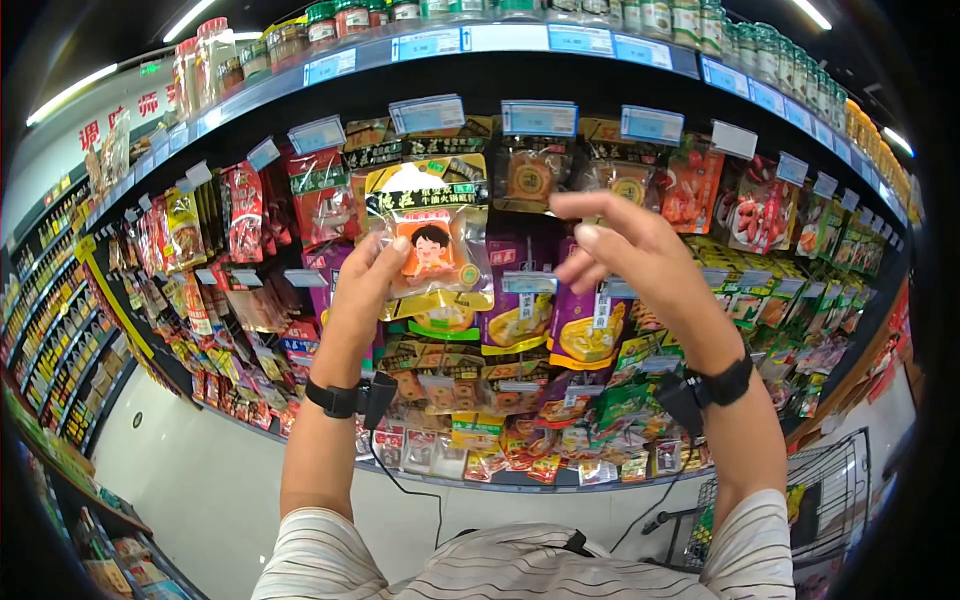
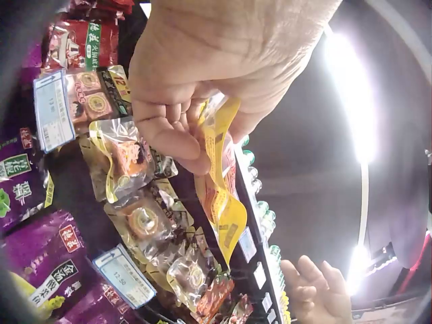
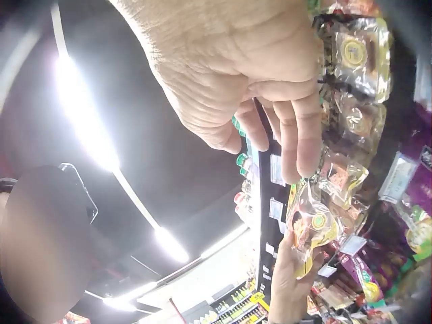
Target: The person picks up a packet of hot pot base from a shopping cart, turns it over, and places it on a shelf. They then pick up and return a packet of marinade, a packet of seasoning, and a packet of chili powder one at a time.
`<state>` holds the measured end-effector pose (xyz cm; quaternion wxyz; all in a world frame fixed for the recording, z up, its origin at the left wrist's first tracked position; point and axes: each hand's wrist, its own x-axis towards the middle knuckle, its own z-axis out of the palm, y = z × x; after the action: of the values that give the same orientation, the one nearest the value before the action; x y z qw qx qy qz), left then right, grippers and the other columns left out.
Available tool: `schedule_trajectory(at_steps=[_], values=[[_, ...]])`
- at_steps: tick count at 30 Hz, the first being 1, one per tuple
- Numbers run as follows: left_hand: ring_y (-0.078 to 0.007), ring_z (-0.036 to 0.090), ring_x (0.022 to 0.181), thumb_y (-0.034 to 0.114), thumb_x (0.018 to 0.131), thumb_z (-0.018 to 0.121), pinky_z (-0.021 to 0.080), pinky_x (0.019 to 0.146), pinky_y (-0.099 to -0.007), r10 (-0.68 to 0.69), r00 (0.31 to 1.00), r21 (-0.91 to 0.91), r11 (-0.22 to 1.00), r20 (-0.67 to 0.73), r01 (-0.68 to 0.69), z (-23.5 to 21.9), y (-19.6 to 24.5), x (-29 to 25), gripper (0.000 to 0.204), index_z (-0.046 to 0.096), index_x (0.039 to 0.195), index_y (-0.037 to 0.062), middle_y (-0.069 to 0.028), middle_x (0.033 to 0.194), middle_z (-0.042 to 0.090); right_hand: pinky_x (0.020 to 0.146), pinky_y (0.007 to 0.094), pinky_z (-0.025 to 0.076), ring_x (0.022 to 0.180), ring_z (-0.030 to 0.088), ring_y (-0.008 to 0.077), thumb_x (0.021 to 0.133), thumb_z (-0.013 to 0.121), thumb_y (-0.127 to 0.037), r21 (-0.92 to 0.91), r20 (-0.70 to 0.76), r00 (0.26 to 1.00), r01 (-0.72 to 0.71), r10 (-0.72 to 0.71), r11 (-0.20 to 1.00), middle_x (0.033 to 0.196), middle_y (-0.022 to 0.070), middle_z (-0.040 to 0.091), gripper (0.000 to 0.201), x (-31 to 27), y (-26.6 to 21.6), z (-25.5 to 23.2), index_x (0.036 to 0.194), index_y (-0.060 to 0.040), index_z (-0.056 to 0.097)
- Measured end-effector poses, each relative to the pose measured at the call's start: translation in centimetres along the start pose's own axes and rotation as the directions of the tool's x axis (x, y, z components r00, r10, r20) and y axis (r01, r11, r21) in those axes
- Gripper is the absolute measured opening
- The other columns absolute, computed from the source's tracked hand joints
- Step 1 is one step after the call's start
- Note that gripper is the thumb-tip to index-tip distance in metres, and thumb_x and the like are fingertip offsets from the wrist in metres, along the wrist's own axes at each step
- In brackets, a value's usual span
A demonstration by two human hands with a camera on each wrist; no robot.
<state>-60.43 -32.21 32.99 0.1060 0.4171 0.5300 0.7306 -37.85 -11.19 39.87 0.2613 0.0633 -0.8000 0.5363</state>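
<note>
My left hand (image 1: 360, 285) pinches a packet of hotpot base (image 1: 432, 250) by its left side, thumb across the front. Clear plastic with black and yellow bands wraps an orange-red block, and a cartoon face shows on it. In the left wrist view the packet (image 2: 219, 179) appears edge-on, its yellow border between thumb and fingers. Off to the packet's right, my right hand (image 1: 650, 255) hovers before the shelf with loosely bent fingers and nothing in them. In the right wrist view, the right hand (image 3: 250, 74) has its fingers apart from the packet (image 3: 314, 226).
Similar hotpot base packets (image 1: 530, 180) hang behind the hands, above purple pouches (image 1: 590, 325). Price tags (image 1: 540, 118) stick out over the hooks. Spice jars (image 1: 655, 15) line the top shelf. A wire shopping cart (image 1: 840, 500) stands at the lower right.
</note>
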Motion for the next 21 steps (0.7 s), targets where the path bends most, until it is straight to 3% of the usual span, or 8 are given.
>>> schedule_trajectory(at_steps=[2,6,8,10,11,14,17,21], values=[[-0.0067,0.061,0.094,0.027,0.099,0.060,0.048,0.082,-0.0231,-0.009,1.000,0.094,0.996,0.022,0.007,-1.9,0.8,0.7,0.035,0.059,0.121,0.0003,-0.0021,0.107,0.066,0.070,0.0287,0.057,0.086,0.068,0.0161,0.098,0.057,-0.022,-0.032,0.001,0.998,0.055,-0.055,0.998,0.111,0.0116,0.064,0.039,3.3,0.2,2.0,0.131,-0.0004,0.056],[-0.0070,0.060,0.094,0.029,0.098,0.061,0.048,0.083,-0.0240,0.019,0.997,0.079,0.997,0.077,-0.025,-4.8,0.0,2.3,0.036,0.060,0.119,-0.0001,-0.0022,0.106,0.065,0.069,0.0289,0.057,0.085,0.067,0.0162,0.096,0.058,-0.023,-0.079,-0.046,0.993,0.107,-0.111,0.991,0.106,0.0116,0.065,0.043,9.1,1.5,4.4,0.132,-0.0010,0.055],[-0.0067,0.061,0.097,0.029,0.098,0.062,0.048,0.085,-0.0227,-0.007,0.994,0.062,0.998,0.111,0.000,-6.0,-0.3,2.8,0.041,0.058,0.126,-0.0005,-0.0019,0.110,0.066,0.069,0.0292,0.058,0.084,0.067,0.0164,0.095,0.058,-0.025,-0.086,-0.062,0.995,0.070,-0.075,0.994,0.101,0.0118,0.066,0.045,10.9,1.4,5.3,0.133,-0.0013,0.055],[-0.0068,0.059,0.092,0.030,0.098,0.061,0.048,0.082,-0.0236,-0.014,0.992,0.113,0.994,0.122,0.000,-6.8,0.0,3.1,0.035,0.060,0.118,0.0001,-0.0016,0.104,0.065,0.069,0.0293,0.058,0.084,0.068,0.0166,0.095,0.058,-0.025,-0.072,-0.074,0.997,0.028,-0.033,0.997,0.099,0.0119,0.066,0.046,12.3,1.1,6.0,0.134,-0.0012,0.054],[-0.0068,0.058,0.090,0.030,0.099,0.061,0.047,0.080,-0.0240,-0.018,0.992,0.137,0.991,0.127,0.001,-7.1,0.1,3.2,0.033,0.061,0.114,0.0004,-0.0014,0.101,0.064,0.076,0.0308,0.058,0.090,0.067,0.0188,0.099,0.054,-0.028,-0.084,-0.046,0.999,-0.005,0.001,0.996,0.111,0.0133,0.062,0.046,12.8,0.7,6.2,0.138,-0.0030,0.051],[-0.0069,0.058,0.089,0.031,0.098,0.061,0.048,0.080,-0.0241,0.004,0.985,0.078,0.997,0.173,-0.017,-8.3,-1.4,4.3,0.034,0.061,0.113,0.0006,-0.0015,0.101,0.064,0.077,0.0305,0.057,0.091,0.067,0.0181,0.099,0.053,-0.028,-0.011,-0.076,0.994,0.073,-0.073,0.997,0.112,0.0131,0.061,0.046,14.6,1.3,6.8,0.137,-0.0016,0.052],[-0.0048,0.056,0.084,0.030,0.099,0.059,0.044,0.072,-0.0207,-0.040,0.984,0.207,0.978,0.171,0.004,-8.9,-1.6,4.9,0.034,0.061,0.118,0.0021,0.0016,0.097,0.064,0.071,0.0304,0.058,0.085,0.068,0.0193,0.097,0.057,-0.027,0.043,-0.120,0.987,0.114,-0.109,0.993,0.114,0.0145,0.061,0.045,15.3,1.4,6.6,0.130,0.0036,0.055],[-0.0065,0.059,0.090,0.030,0.099,0.060,0.047,0.079,-0.0232,-0.001,0.981,0.078,0.997,0.196,-0.014,-8.3,-1.8,5.3,0.034,0.061,0.116,0.0010,-0.0010,0.102,0.065,0.072,0.0302,0.056,0.085,0.066,0.0176,0.098,0.056,-0.028,0.081,-0.131,0.981,0.156,-0.145,0.984,0.118,0.0147,0.061,0.044,15.3,0.5,6.4,0.129,0.0028,0.056]])
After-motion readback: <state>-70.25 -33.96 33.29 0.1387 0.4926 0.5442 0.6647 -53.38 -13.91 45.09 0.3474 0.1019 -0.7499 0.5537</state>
